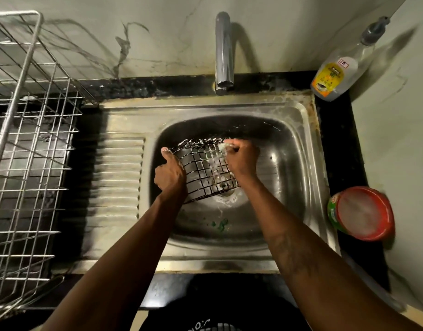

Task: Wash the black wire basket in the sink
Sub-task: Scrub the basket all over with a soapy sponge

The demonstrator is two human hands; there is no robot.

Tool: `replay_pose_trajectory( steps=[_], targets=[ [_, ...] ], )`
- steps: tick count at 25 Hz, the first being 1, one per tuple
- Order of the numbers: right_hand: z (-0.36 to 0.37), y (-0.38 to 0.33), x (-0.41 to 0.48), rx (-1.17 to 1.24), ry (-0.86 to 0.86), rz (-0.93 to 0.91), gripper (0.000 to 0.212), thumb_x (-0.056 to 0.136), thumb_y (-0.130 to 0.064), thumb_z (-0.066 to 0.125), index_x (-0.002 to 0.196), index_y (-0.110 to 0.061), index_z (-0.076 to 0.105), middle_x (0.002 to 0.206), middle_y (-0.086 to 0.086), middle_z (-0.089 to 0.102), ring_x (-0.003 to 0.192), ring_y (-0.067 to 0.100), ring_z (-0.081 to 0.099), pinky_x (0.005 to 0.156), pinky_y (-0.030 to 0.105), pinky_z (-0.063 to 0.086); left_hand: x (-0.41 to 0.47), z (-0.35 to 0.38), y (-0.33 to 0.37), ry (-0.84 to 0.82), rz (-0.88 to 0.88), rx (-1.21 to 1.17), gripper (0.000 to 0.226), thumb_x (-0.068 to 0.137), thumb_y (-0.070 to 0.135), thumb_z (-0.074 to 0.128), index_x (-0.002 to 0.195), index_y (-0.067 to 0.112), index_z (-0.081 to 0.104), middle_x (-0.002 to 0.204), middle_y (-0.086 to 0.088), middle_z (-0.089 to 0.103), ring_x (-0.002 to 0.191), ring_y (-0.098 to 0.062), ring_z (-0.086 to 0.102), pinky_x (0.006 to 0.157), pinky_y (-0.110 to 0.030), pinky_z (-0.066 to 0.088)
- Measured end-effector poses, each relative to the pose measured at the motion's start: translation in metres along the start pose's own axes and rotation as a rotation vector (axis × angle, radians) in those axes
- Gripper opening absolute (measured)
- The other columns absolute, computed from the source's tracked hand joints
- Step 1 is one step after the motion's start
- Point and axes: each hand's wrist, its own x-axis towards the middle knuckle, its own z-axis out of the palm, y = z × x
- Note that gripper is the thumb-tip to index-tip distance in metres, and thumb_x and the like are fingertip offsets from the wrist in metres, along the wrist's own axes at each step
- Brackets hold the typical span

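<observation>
A silver wire dish rack (33, 139) stands on the left part of the black desk (334, 144), and its left side runs out of view. A chrome tap (224, 51) rises at the back in the middle, in front of the pale, veined wall (86, 32). In the back right corner stands a clear plastic bottle (334, 77) with a yellow label and a grey pump top. Nearer on the right, a round tub (363, 212) with a red rim and a green side sits on the desk close to the wall.

pale marbled wall (172, 39), black countertop (334, 144), dim light.
</observation>
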Motion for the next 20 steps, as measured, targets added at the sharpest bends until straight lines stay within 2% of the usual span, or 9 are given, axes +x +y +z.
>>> replay_pose_trajectory(
  steps=[2, 4, 6, 9, 11, 13, 16, 18, 20],
  targets=[
    [0.013, -0.019, 0.006, 0.033, -0.01, -0.085, 0.02, 0.087, -0.003, 0.069, 0.103, -0.01, 0.079, 0.096, 0.007, 0.077, 0.086, 0.01, 0.068, 0.086, 0.031, 0.057, -0.001, 0.003, 0.005, -0.008, 0.017, 0.005, 0.084, 0.096, 0.069, 0.037, 0.137, -0.003, 0.053, 0.138, -0.024, 0.056, 0.124, -0.039, 0.056, 0.101, -0.041, 0.044],
    [0.032, -0.046, -0.006, 0.017, -0.07, -0.296, 0.019, 0.089, -0.004, 0.067, 0.103, -0.009, 0.079, 0.092, 0.008, 0.074, 0.081, 0.012, 0.064, 0.081, 0.015, 0.05, -0.001, 0.003, 0.009, -0.006, 0.044, 0.043, 0.083, 0.097, 0.068, 0.036, 0.136, -0.003, 0.054, 0.138, -0.025, 0.056, 0.125, -0.039, 0.055, 0.102, -0.04, 0.043],
    [0.041, -0.043, -0.01, -0.024, -0.104, -0.413, 0.022, 0.09, -0.002, 0.062, 0.103, -0.007, 0.078, 0.091, 0.01, 0.072, 0.079, 0.014, 0.062, 0.077, 0.01, 0.041, -0.001, 0.0, 0.008, -0.004, 0.034, 0.045, 0.082, 0.099, 0.066, 0.035, 0.137, -0.004, 0.053, 0.14, -0.024, 0.055, 0.127, -0.038, 0.053, 0.103, -0.04, 0.042],
    [0.024, 0.007, 0.024, -0.127, -0.099, -0.157, 0.029, 0.087, 0.003, 0.056, 0.105, -0.009, 0.076, 0.096, 0.013, 0.071, 0.087, 0.02, 0.065, 0.074, 0.019, 0.046, 0.003, 0.0, 0.004, 0.022, 0.031, 0.03, 0.082, 0.099, 0.066, 0.037, 0.137, -0.004, 0.053, 0.139, -0.024, 0.055, 0.127, -0.038, 0.053, 0.103, -0.04, 0.041],
    [0.017, 0.024, 0.035, -0.159, -0.083, 0.007, 0.028, 0.086, 0.002, 0.058, 0.104, -0.012, 0.075, 0.1, 0.013, 0.072, 0.092, 0.023, 0.068, 0.073, 0.016, 0.046, 0.002, 0.001, 0.003, 0.025, 0.047, 0.048, 0.084, 0.098, 0.068, 0.035, 0.135, -0.005, 0.054, 0.138, -0.025, 0.055, 0.125, -0.039, 0.054, 0.103, -0.04, 0.042],
    [0.029, -0.002, 0.022, -0.137, -0.084, -0.112, 0.025, 0.088, 0.001, 0.057, 0.101, -0.011, 0.075, 0.096, 0.01, 0.072, 0.086, 0.017, 0.064, 0.067, 0.01, 0.039, 0.002, 0.003, 0.006, 0.009, 0.055, 0.067, 0.085, 0.097, 0.069, 0.034, 0.134, -0.005, 0.055, 0.137, -0.026, 0.056, 0.125, -0.039, 0.054, 0.103, -0.039, 0.042],
    [0.043, -0.028, 0.003, -0.076, -0.091, -0.394, 0.022, 0.09, -0.002, 0.057, 0.097, -0.008, 0.076, 0.09, 0.009, 0.072, 0.081, 0.019, 0.063, 0.073, 0.023, 0.047, 0.001, 0.001, 0.005, 0.015, 0.036, 0.05, 0.085, 0.097, 0.069, 0.035, 0.135, -0.005, 0.054, 0.138, -0.025, 0.056, 0.126, -0.039, 0.054, 0.103, -0.039, 0.042],
    [0.034, -0.011, 0.012, -0.094, -0.078, -0.322, 0.024, 0.088, 0.002, 0.056, 0.099, -0.008, 0.075, 0.094, 0.012, 0.07, 0.084, 0.024, 0.064, 0.072, 0.024, 0.045, 0.0, 0.001, 0.003, 0.023, 0.031, 0.035, 0.085, 0.097, 0.069, 0.037, 0.135, -0.004, 0.054, 0.138, -0.025, 0.055, 0.125, -0.038, 0.055, 0.102, -0.04, 0.043],
    [0.02, 0.015, 0.028, -0.186, -0.067, -0.109, 0.025, 0.087, 0.004, 0.057, 0.104, -0.008, 0.072, 0.102, 0.016, 0.067, 0.093, 0.03, 0.062, 0.071, 0.025, 0.04, -0.001, 0.001, 0.005, 0.013, 0.039, 0.037, 0.084, 0.097, 0.069, 0.037, 0.134, -0.004, 0.055, 0.136, -0.025, 0.056, 0.123, -0.038, 0.056, 0.102, -0.04, 0.043]
  ],
)
